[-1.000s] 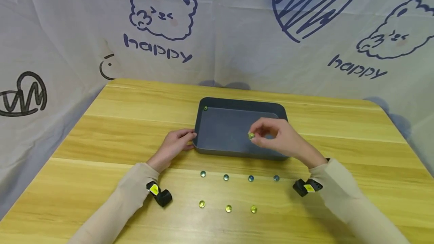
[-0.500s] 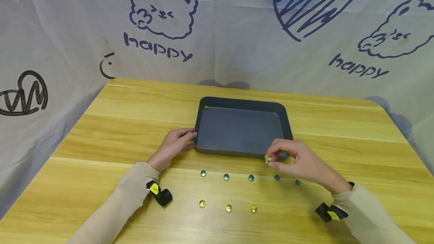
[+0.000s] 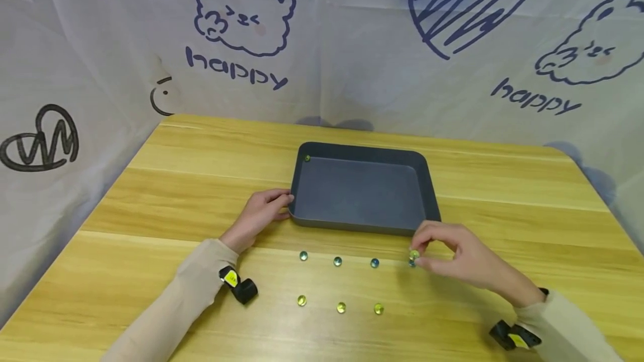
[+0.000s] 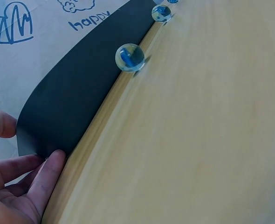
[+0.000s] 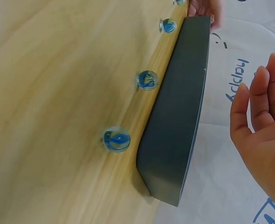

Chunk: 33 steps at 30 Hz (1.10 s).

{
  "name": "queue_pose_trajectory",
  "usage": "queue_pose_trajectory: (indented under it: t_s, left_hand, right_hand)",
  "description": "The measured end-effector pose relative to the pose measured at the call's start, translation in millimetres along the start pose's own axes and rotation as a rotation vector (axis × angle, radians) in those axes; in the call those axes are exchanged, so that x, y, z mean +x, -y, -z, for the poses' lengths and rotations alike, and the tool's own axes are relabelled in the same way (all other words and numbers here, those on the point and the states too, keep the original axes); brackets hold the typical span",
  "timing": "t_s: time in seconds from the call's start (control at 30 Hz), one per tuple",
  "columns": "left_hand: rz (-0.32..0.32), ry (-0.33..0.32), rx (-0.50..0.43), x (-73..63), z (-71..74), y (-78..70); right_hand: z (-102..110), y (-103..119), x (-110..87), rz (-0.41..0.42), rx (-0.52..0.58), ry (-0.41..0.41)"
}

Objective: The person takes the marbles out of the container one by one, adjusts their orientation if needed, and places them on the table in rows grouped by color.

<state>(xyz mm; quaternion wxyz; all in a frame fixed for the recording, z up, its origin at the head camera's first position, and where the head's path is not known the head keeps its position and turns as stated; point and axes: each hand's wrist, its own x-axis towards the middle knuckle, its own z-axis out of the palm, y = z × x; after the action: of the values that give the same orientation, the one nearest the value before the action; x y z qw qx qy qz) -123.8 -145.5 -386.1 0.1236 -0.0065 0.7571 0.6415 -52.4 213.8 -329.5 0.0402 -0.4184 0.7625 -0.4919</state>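
Since a second ago the right hand (image 3: 463, 264) has carried its small yellow-green glass marble (image 3: 414, 254) out of the dark grey rectangular plastic tray (image 3: 431, 194) — it is now pinched at the fingertips just above the row's right-hand blue marble. Going left to right: the left hand (image 3: 259, 214) rests relaxed at the tray's near-left corner; three yellow marbles (image 3: 341, 308) lie in a lower row, left of and nearer than the pinched one.
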Motion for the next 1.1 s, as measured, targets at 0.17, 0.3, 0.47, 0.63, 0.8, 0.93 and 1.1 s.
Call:
queue_pose_trajectory:
  t_s: [0.17, 0.3, 0.47, 0.63, 0.8, 0.93, 1.1]
  left_hand:
    - [-0.004, 0.004, -0.002, 0.7, -0.9, -0.8]
    - [-0.006, 0.005, -0.003, 0.8, -1.8, -1.6]
    - [-0.001, 0.003, -0.002, 0.4, -2.2, -1.7]
    - [0.0, 0.003, -0.007, 0.3, -1.8, -1.7]
    - [0.009, -0.001, -0.01, 0.1, -0.9, -1.8]
    - [0.012, -0.005, -0.004, -0.1, 0.2, -2.0]
    - [0.012, -0.001, -0.006, -0.6, 0.2, -2.7]
  right_hand:
    - [-0.8, 2.1, -5.6, -0.015, -0.047, 0.008]
    - [-3.4, 3.2, -10.3, -0.004, -0.08, 0.012]
    - [-7.1, 1.6, -16.4, 0.014, -0.096, 0.008]
    - [-8.5, 0.6, -24.2, 0.01, -0.08, 0.014]
    - [-8.9, 1.0, -32.5, -0.006, -0.041, 0.04]
    - [-11.4, 0.1, -40.3, -0.058, -0.005, 0.065]
    - [-14.4, -5.8, -49.8, -0.097, 0.045, 0.108]
